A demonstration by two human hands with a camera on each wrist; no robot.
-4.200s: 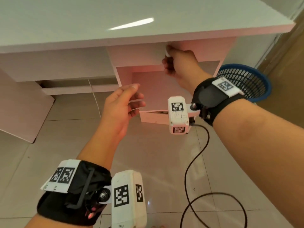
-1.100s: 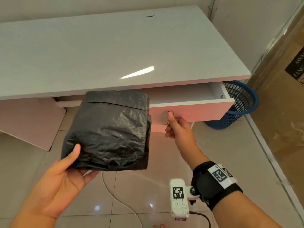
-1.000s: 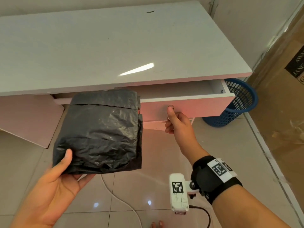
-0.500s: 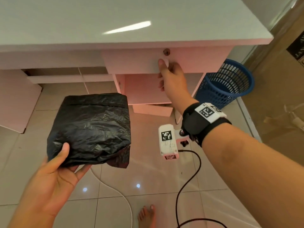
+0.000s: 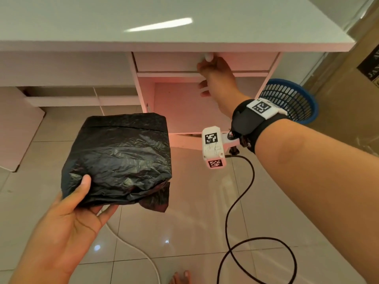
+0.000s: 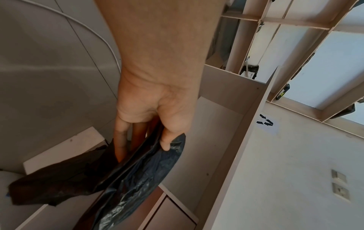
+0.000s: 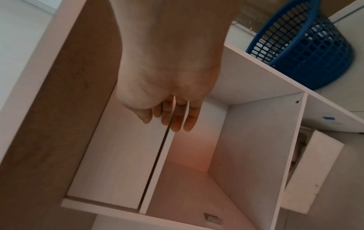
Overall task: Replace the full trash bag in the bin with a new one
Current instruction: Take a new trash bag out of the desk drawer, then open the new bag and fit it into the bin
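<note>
A folded black trash bag point(image 5: 121, 158) lies in my left hand point(image 5: 82, 201), low and left of the desk, thumb on top and fingers underneath. The left wrist view shows that hand point(image 6: 157, 137) pinching the bag point(image 6: 138, 179) at one edge, with a loose flap hanging down. My right hand point(image 5: 213, 68) reaches up to the drawer front point(image 5: 168, 61) just under the desk top. Its fingers point(image 7: 175, 119) lie nearly straight against the drawer point(image 7: 122, 163), which sits flush in the desk. The blue mesh bin point(image 5: 295, 99) stands on the floor right of the desk point(image 7: 307, 51); its inside is hidden.
The white desk top point(image 5: 164, 21) overhangs an open compartment point(image 5: 184, 107) below the drawer. A black cable point(image 5: 235, 201) and a white cable point(image 5: 139, 251) trail over the tiled floor. A cardboard box point(image 5: 348, 99) stands at the right. A bare foot point(image 5: 180, 277) shows at the bottom.
The drawer stood open a second ago; my right hand has pushed it flush into the desk. The bag has stayed in my left hand, lower in view.
</note>
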